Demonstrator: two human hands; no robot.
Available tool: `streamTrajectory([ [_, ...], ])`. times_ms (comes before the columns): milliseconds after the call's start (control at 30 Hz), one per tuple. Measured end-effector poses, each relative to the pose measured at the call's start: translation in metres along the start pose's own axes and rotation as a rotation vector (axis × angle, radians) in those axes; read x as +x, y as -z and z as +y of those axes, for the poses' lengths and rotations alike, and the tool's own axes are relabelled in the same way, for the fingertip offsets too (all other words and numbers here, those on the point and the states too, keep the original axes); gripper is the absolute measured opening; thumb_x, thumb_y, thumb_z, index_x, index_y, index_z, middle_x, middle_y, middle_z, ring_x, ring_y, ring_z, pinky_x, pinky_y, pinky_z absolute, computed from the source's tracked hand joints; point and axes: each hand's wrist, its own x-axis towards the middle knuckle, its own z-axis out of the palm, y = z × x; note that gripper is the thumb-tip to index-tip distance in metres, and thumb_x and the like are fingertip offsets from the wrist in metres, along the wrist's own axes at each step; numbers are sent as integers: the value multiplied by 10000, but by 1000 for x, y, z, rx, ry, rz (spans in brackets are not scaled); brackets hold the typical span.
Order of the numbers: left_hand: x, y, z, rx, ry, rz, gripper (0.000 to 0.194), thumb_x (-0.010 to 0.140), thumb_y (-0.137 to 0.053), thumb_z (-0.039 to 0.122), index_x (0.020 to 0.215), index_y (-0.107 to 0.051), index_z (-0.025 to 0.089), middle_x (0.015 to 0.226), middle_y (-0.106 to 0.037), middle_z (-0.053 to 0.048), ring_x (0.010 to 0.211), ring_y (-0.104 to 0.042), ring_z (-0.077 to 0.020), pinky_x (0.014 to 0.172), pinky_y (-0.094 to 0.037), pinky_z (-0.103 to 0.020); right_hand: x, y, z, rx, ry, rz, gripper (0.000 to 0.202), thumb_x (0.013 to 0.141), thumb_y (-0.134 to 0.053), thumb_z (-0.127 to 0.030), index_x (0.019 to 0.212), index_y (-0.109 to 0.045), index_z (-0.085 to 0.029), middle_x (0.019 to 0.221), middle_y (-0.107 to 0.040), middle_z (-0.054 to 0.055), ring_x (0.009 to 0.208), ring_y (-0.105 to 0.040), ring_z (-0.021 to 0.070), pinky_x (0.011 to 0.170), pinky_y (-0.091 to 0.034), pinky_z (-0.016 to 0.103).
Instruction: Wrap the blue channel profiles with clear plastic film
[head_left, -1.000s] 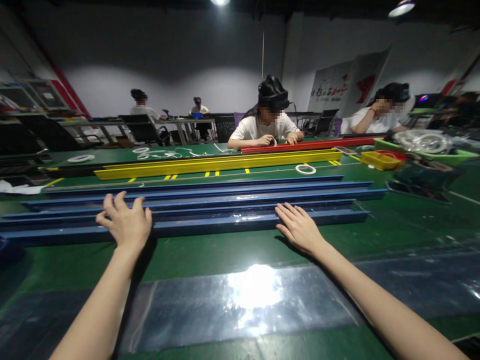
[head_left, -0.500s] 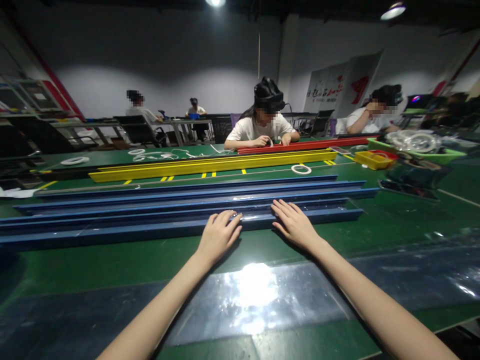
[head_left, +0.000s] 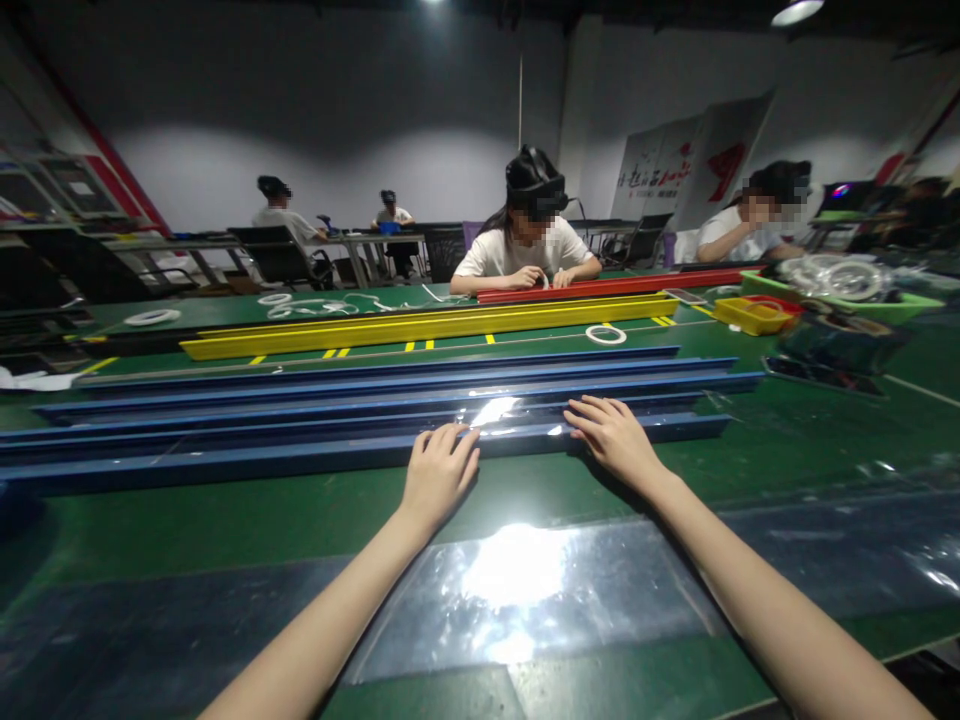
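Several long blue channel-shaped rails (head_left: 247, 462) lie side by side across the green table. My left hand (head_left: 439, 470) rests on the nearest rail, palm down, with fingers stretched over its front edge and slightly apart. Further right, my right hand (head_left: 619, 440) lies over the same rail with its fingers spread. Between the two hands, a shiny clear plastic strip (head_left: 495, 412) on the rail catches bright light. My fingertips are at its surface; whether they press on it I cannot tell.
A wide clear plastic sheet (head_left: 555, 600) covers the near tabletop. Beyond the blue rails are yellow rails (head_left: 420, 328), a white tape ring (head_left: 605, 335) and red rails (head_left: 622, 285), where a co-worker (head_left: 525, 250) sits. A green tray (head_left: 911, 308) and a yellow box (head_left: 750, 317) stand right.
My right hand has slid right along the rail, widening the gap between my hands. My left hand has barely moved. Glare on the clear strip between them is brighter.
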Motion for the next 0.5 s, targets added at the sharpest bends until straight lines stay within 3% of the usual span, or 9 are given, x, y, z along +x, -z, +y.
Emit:
streamTrajectory([
  [500,5,0,5,-40,72,49,201,885,-457,304,959,-613,202,992,-636,-80,977,-550,-221,823,-368,-372,1,-2,-12,16,20,95,249,877,-432,-164,989,-655,-166,1118,-653,76,981,-577,192,853,-387,353],
])
